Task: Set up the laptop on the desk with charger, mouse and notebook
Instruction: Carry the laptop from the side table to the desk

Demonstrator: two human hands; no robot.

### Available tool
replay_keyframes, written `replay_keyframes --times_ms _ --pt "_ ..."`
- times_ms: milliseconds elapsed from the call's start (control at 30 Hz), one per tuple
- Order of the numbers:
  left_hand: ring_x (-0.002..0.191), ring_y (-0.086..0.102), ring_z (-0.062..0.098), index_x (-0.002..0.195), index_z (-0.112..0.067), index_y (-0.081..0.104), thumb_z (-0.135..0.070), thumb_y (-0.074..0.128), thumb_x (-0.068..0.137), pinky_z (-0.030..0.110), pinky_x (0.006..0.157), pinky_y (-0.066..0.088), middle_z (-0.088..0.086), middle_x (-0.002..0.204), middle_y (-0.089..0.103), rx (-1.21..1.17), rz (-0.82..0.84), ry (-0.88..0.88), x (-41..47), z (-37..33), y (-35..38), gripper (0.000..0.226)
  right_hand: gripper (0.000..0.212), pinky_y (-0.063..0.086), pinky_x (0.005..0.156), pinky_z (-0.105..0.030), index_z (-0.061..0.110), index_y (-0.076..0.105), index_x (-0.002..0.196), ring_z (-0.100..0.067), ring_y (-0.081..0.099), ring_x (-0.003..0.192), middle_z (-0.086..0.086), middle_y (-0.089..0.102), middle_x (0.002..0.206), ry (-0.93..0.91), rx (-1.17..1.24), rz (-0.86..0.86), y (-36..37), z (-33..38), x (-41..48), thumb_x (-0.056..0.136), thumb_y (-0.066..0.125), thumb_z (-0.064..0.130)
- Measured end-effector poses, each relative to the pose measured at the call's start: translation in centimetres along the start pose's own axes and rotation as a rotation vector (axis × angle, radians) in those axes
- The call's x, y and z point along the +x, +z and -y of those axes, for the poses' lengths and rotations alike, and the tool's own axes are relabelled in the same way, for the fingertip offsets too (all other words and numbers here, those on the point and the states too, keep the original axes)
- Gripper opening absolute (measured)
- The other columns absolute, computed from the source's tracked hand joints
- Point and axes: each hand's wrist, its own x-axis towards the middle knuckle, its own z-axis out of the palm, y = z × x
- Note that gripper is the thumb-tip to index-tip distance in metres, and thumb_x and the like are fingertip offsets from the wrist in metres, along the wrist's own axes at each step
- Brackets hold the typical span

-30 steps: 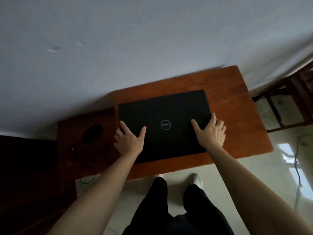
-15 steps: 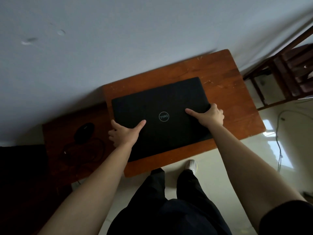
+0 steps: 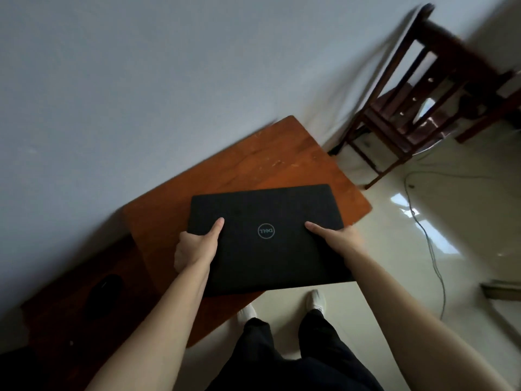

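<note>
We hold the closed black laptop [image 3: 267,238] over the desk [image 3: 253,167], its near edge past the desk's front. Our fingers are hidden beneath it; the thumbs of our left hand [image 3: 194,249] and right hand [image 3: 338,238] press its lid. A dark mouse [image 3: 105,292] sits blurred to the left, a wooden chair [image 3: 423,88] to the right.

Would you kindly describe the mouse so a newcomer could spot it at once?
Start at the orange-brown desk by the wall, then drop to the darker, lower wooden surface on its left. The mouse is the small black oval there, unlike the large flat laptop held in both hands.
</note>
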Motion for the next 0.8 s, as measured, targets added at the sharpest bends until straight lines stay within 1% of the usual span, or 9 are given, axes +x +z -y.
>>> replay_keyframes --times_ms 67,200,267,400,433,467,600,700,800 --pt "0.098 0.064 0.033 0.108 -0.02 0.058 -0.091 0.058 0.048 0.046 0.086 0.053 0.004 0.108 0.067 0.022 0.011 0.108 -2.6 -3.0 1.7 0.093 0.092 0.062 0.077 -0.041 0.02 0.066 0.093 -0.023 0.071 0.081 0.0 0.072 0.09 0.011 0.055 -0.055 -3.8 -1.3 0.0 0.032 0.076 0.089" --pt "0.099 0.064 0.032 0.112 -0.019 0.055 -0.084 0.059 0.061 0.046 0.084 0.054 0.004 0.11 0.067 0.046 0.0 0.325 -9.4 -9.5 6.1 0.083 0.09 0.058 0.063 -0.035 0.019 0.064 0.084 -0.019 0.068 0.073 0.001 0.07 0.083 0.014 0.217 -0.227 -12.5 -4.3 0.3 0.032 0.073 0.092" --pt "0.1 0.064 0.031 0.115 -0.018 0.054 -0.081 0.059 0.064 0.047 0.085 0.055 0.004 0.112 0.066 0.034 0.005 0.433 -13.3 -13.2 8.9 0.081 0.088 0.055 0.061 -0.033 0.021 0.063 0.084 -0.018 0.066 0.072 0.002 0.07 0.082 0.02 0.306 -0.302 -17.2 -6.0 1.0 0.033 0.072 0.092" --pt "0.101 0.065 0.03 0.118 -0.017 0.053 -0.074 0.062 0.071 0.048 0.084 0.056 0.004 0.115 0.066 -0.002 0.061 0.675 -23.5 -20.3 16.4 0.074 0.099 0.06 0.081 -0.043 0.018 0.064 0.099 -0.026 0.068 0.086 -0.001 0.069 0.095 0.041 0.463 -0.431 -27.8 -11.0 4.3 0.034 0.07 0.093" --pt "0.102 0.064 0.03 0.12 -0.017 0.052 -0.073 0.063 0.073 0.048 0.085 0.056 0.004 0.116 0.065 0.003 0.07 0.726 -26.2 -22.2 18.3 0.074 0.102 0.059 0.082 -0.044 0.018 0.064 0.101 -0.028 0.067 0.088 -0.003 0.069 0.099 0.032 0.478 -0.454 -30.9 -12.0 5.2 0.034 0.069 0.094" --pt "0.104 0.064 0.03 0.121 -0.017 0.051 -0.072 0.063 0.074 0.049 0.086 0.056 0.004 0.118 0.064 -0.002 0.089 0.733 -27.1 -22.6 18.6 0.074 0.103 0.06 0.083 -0.044 0.017 0.065 0.103 -0.028 0.067 0.089 -0.003 0.068 0.101 0.025 0.458 -0.486 -31.8 -12.1 5.5 0.034 0.068 0.095" --pt "0.106 0.062 0.03 0.124 -0.017 0.049 -0.067 0.062 0.079 0.05 0.09 0.054 0.005 0.121 0.062 0.026 0.162 0.904 -37.4 -28.2 26.2 0.069 0.107 0.059 0.08 -0.041 0.015 0.065 0.108 -0.03 0.066 0.091 -0.007 0.065 0.107 0.073 0.519 -0.643 -43.2 -17.2 7.6 0.04 0.064 0.097" --pt "0.105 0.063 0.028 0.124 -0.018 0.049 -0.066 0.063 0.078 0.049 0.09 0.054 0.003 0.118 0.063 0.044 0.242 0.997 -43.8 -31.6 30.6 0.067 0.105 0.058 0.078 -0.04 0.015 0.066 0.105 -0.029 0.065 0.088 -0.007 0.065 0.105 0.102 0.589 -0.731 -49.9 -20.6 8.9 0.04 0.062 0.098" --pt "0.106 0.063 0.027 0.127 -0.017 0.049 -0.065 0.065 0.078 0.048 0.09 0.054 0.002 0.117 0.064 0.019 0.317 1.084 -48.8 -35.5 35.7 0.07 0.107 0.059 0.081 -0.044 0.015 0.066 0.103 -0.028 0.065 0.086 -0.007 0.065 0.104 0.116 0.664 -0.803 -55.2 -23.4 11.9 0.037 0.062 0.099"
